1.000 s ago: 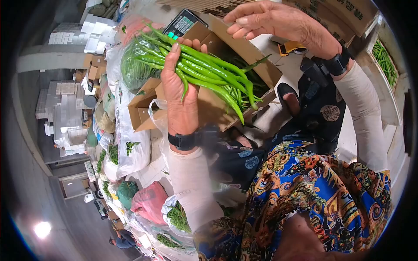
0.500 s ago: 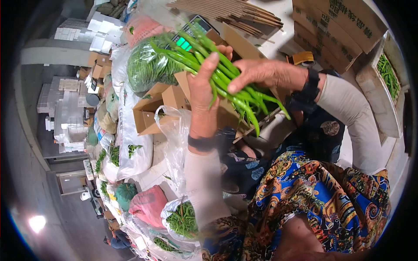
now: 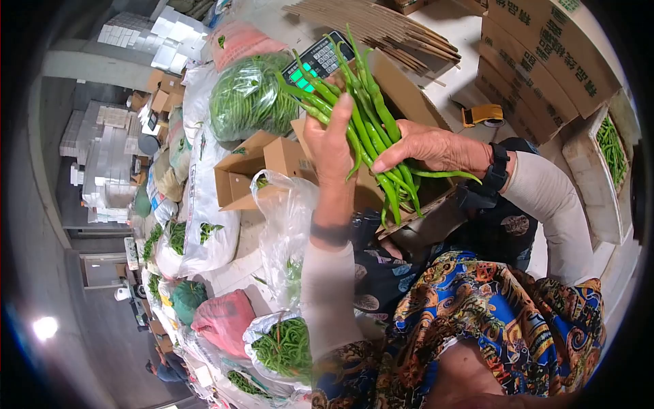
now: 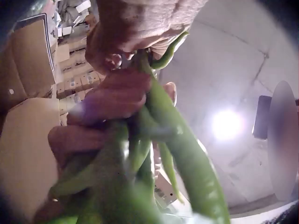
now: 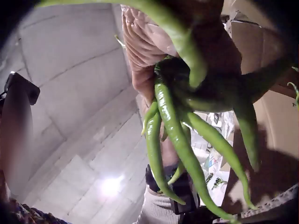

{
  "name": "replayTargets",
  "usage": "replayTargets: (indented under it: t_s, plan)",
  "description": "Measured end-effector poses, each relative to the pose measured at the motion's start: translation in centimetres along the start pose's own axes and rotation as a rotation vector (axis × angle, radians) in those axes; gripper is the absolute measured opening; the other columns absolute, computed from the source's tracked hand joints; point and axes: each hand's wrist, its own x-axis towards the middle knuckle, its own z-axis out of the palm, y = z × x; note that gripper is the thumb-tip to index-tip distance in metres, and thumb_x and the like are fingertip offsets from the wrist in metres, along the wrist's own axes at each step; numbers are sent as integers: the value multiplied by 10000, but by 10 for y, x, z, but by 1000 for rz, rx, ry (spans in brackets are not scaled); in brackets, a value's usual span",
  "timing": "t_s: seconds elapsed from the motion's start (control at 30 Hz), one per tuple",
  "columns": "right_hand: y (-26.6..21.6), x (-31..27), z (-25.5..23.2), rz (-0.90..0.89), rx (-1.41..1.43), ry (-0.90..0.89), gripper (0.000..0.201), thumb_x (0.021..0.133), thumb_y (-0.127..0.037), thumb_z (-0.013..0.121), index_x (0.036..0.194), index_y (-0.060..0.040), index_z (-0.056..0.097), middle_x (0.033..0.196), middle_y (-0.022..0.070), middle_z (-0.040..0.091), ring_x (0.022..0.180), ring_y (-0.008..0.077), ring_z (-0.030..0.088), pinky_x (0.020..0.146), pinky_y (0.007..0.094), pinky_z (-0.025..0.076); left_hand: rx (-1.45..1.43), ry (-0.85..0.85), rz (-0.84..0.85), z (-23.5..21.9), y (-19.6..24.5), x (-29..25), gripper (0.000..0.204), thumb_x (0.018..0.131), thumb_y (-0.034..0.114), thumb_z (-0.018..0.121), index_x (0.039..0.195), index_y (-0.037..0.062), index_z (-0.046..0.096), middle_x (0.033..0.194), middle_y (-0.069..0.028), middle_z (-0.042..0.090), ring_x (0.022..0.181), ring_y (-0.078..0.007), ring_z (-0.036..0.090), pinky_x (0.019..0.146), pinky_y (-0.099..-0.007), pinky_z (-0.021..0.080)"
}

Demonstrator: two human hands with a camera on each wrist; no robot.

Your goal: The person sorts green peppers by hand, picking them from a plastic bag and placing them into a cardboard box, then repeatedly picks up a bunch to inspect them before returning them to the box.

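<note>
Several long, glossy green chili peppers [image 3: 375, 109] form a loose bundle between both hands, tips pointing in different directions. My left hand [image 3: 334, 140] grips the bundle from the left, thumb over the front. On the other side, my right hand [image 3: 429, 146] has its thumb across the peppers near their lower ends. Close up in the left wrist view, fingers [image 4: 112, 95] curl around the peppers [image 4: 173, 116]. Beneath the right hand [image 5: 145, 42], pepper ends [image 5: 180, 140] hang down in the right wrist view. An open cardboard box [image 3: 415, 95] sits below the bundle.
Behind the bundle is a digital scale [image 3: 330, 58], beside a clear bag packed with green peppers [image 3: 248, 99]. A loose plastic bag [image 3: 289, 204] hangs at the box's left. Rightward are a tape dispenser [image 3: 484, 114], printed cartons [image 3: 538, 54] and a white bin [image 3: 593, 177] of peppers.
My right hand, earlier raised away from the bundle, has come down onto the peppers and holds them. My left hand has moved right with the bundle, whose peppers now stand more upright.
</note>
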Motion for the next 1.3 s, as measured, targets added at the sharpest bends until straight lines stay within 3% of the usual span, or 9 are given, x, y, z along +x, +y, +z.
replayTargets:
  t_s: [0.2,0.33,0.43,0.5,0.7,0.87,1.03,1.07,1.3]
  plan:
    - [1,-1,-7,13,-82,84,427,724,-102,729,1112,-25,568,927,42,648,819,111,615,762,249,493,-80,178,-45,-39,7,14,175,905,168,582,1022,37,584,951,-72,626,816,-157,581,727,-290,462]
    - [-11,-11,-18,-57,-121,183,339,680,-128,756,934,21,588,731,81,655,596,149,642,595,259,533,-309,195,-83,-83,40,23,274,920,250,551,1046,8,584,920,-98,617,791,-201,574,708,-330,479]
    - [-20,-25,-25,-57,-193,173,523,714,-135,717,1186,-40,514,999,29,599,868,116,591,821,260,487,-290,357,38,-109,54,25,221,914,225,574,1012,27,595,870,-64,609,767,-150,561,653,-262,442]
    - [-34,-32,-28,-131,-279,290,506,713,-159,716,1169,-55,523,966,19,588,821,107,586,760,256,501,-99,371,1,-131,47,20,211,900,210,595,993,20,594,869,-63,604,740,-133,563,602,-237,440]
    - [-46,-45,-26,-312,-10,503,318,758,-133,712,1035,-43,583,837,33,644,642,127,647,604,250,554,654,71,-470,-77,-15,-7,239,833,217,670,919,5,599,777,-58,601,657,-116,588,559,-227,492]
    - [-45,-48,-12,-238,-69,485,324,763,-208,703,1022,-44,599,849,35,631,723,117,629,683,257,537,564,-108,-681,-52,-58,-12,321,831,289,681,979,15,603,828,-39,608,631,-91,567,575,-208,470]
    - [-38,-36,-16,-181,-162,390,373,765,-171,697,1093,-44,576,918,9,628,792,91,606,732,230,495,214,-25,-513,-13,-17,0,323,861,316,658,1014,39,590,855,-29,604,707,-73,542,585,-191,425]
    - [-40,-36,-13,-161,-167,308,476,785,-131,661,1225,-33,508,1067,12,572,997,90,517,880,254,410,164,-97,-468,-6,-17,-4,311,867,332,645,995,53,597,868,-20,617,741,-75,563,592,-198,417]
    - [-19,-25,-31,-117,-122,219,426,772,-117,674,1167,-44,532,1032,22,586,961,106,541,857,248,423,71,-91,-419,-13,-27,-6,173,853,185,664,955,60,600,844,-1,626,715,-54,554,595,-184,411]
